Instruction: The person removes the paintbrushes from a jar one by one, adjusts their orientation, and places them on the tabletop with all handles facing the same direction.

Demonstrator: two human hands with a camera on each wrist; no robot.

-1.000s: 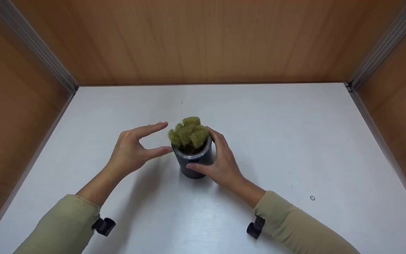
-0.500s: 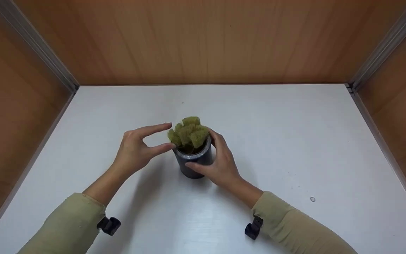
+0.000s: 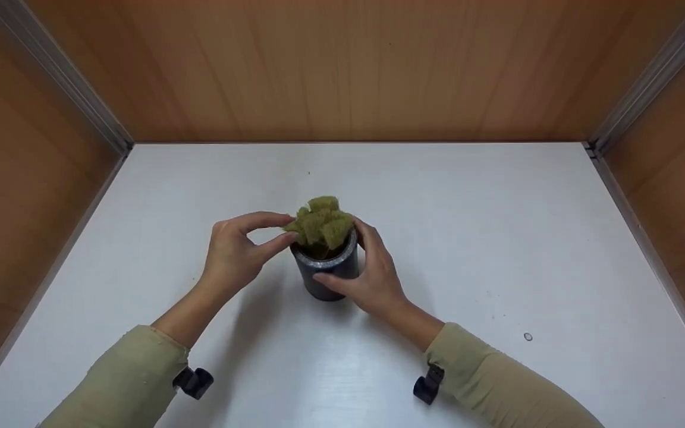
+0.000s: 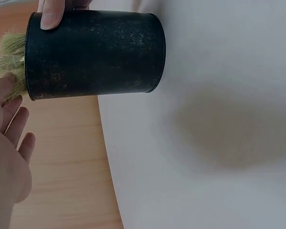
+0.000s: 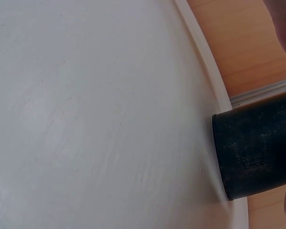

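A black cylindrical cup [image 3: 320, 263] stands upright in the middle of the white tabletop [image 3: 497, 238], stuffed with olive-green fuzzy pieces [image 3: 322, 222] that stick out above its rim. My right hand [image 3: 340, 254] grips the cup from the right, thumb across the front and fingers behind. My left hand [image 3: 290, 228] pinches the leftmost green piece between thumb and index finger. The left wrist view shows the cup [image 4: 95, 55] side on, the green tuft [image 4: 8, 52] at its mouth with my left thumb against it, and a right fingertip [image 4: 50, 13] on the rim. In the right wrist view only the cup's base [image 5: 257, 152] shows.
Wooden walls with metal corner strips [image 3: 57, 77] close in the tabletop at the back, left and right. A small ring-shaped mark [image 3: 527, 336] lies at the right front. Black clips [image 3: 194, 381] sit at both sleeve cuffs.
My left hand moved right toward the cup and its spread thumb and index finger closed onto the left green piece. The right hand and cup stayed put.
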